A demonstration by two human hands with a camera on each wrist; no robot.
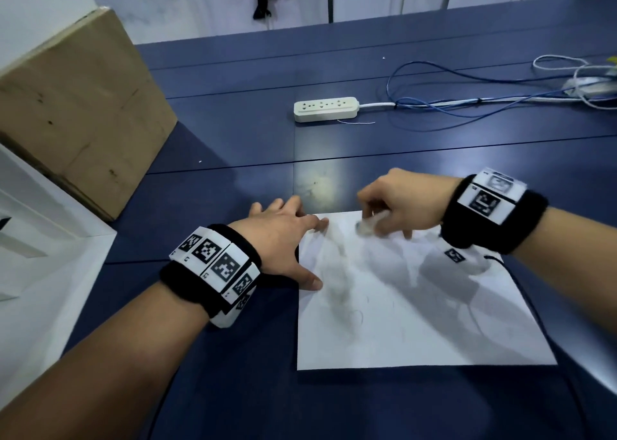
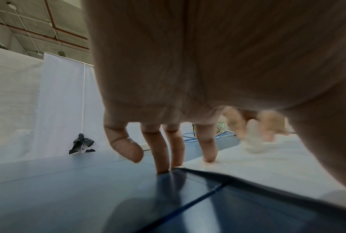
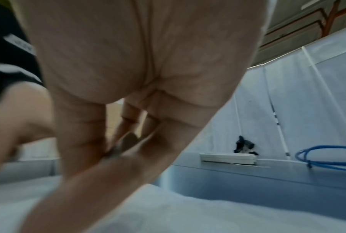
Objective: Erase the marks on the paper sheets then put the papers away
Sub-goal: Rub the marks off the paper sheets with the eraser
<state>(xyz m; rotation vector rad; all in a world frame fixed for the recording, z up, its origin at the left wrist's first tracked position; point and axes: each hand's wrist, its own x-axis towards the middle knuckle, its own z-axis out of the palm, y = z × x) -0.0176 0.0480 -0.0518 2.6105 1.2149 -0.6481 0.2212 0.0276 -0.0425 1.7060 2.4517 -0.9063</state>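
1. One paper sheet (image 1: 417, 306) lies flat on the blue table (image 1: 233, 139), at the near centre-right of the head view. Grey pencil marks (image 1: 340, 286) run down its left third, smeared and not yet cleared.

2. Left hand (image 1: 283, 239) sits at the sheet's 10 o'clock corner, fingers (image 2: 208, 146) spread and straight; the index tip presses the paper and the thumb touches the left edge, while the other fingertips land on the table just off the corner.

3. Right hand (image 1: 400, 202) works at the sheet's 12 o'clock edge, its fingers pinching a small pale eraser (image 1: 367, 226) against the paper. The hand is motion-blurred, so the exact grip is unclear.

4. Risk, paper buckling: the left-wrist view shows the sheet's near edge lifted off the table. Only one corner is pinned; a hard stroke toward 6 o'clock would likely crease or tear it.

5. Risk, sheet sliding: strokes away from the pinned corner could swing the free 4 o'clock end round on the smooth table.

6. Risk, smudging: the marks already look spread; a dirty eraser or the dragging heel of the right hand may grey the sheet further.

7. Power strip (image 1: 326, 108) and blue cables (image 1: 434, 106) lie well apart at 12 to 2 o'clock; no hazard judged.
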